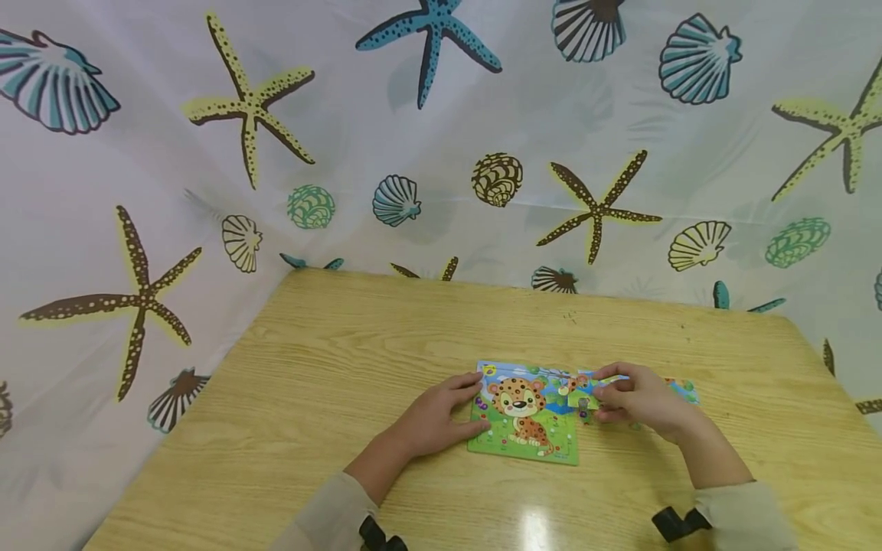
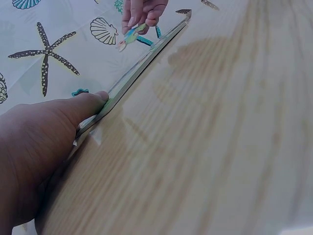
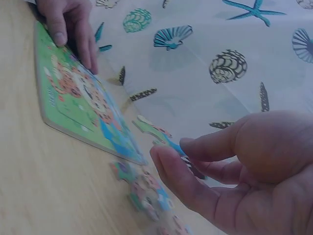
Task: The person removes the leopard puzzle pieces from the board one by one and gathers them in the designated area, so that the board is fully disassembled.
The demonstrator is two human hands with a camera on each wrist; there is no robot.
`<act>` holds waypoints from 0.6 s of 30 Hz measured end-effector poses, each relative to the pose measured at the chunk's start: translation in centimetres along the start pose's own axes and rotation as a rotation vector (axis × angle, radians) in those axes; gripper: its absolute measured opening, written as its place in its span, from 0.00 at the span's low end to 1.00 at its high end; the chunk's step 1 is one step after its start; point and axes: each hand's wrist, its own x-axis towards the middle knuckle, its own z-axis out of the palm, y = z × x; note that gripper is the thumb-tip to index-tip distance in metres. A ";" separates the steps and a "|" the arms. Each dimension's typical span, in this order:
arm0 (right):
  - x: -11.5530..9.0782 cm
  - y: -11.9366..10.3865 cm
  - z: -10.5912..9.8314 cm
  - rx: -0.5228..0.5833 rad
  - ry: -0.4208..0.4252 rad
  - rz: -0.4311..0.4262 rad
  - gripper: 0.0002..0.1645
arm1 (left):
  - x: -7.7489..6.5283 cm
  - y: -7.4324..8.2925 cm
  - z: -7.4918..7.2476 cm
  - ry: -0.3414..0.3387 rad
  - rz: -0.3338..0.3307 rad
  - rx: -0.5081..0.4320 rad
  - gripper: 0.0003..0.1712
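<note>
While left fingers [image 1: 465, 380] touch the flat board [image 1: 561, 440], right fingers [image 3: 178, 178] pinch a notched piece [image 3: 150, 129].

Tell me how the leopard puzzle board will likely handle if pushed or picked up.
The leopard puzzle board is probably stiff: its edge looks straight in the left wrist view. It looks thin, so likely light for its size. Lying flat on the smooth-looking table, it should slide rather than roll or tip.

I look in on a curtained-off workspace, room type unclear: seashell-print cloth [image 1: 441, 138] hangs around a wood-grain table [image 1: 310, 367] from ten to two o'clock.
</note>
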 end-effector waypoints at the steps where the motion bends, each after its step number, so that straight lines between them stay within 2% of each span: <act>1: -0.1 0.0 -0.4 -0.005 -0.002 -0.003 0.26 | 0.0 0.0 0.0 0.001 0.002 0.001 0.42; 18: -2.1 0.8 -5.6 -0.048 0.009 0.038 0.31 | 0.0 0.2 -0.1 -0.012 -0.004 -0.009 0.41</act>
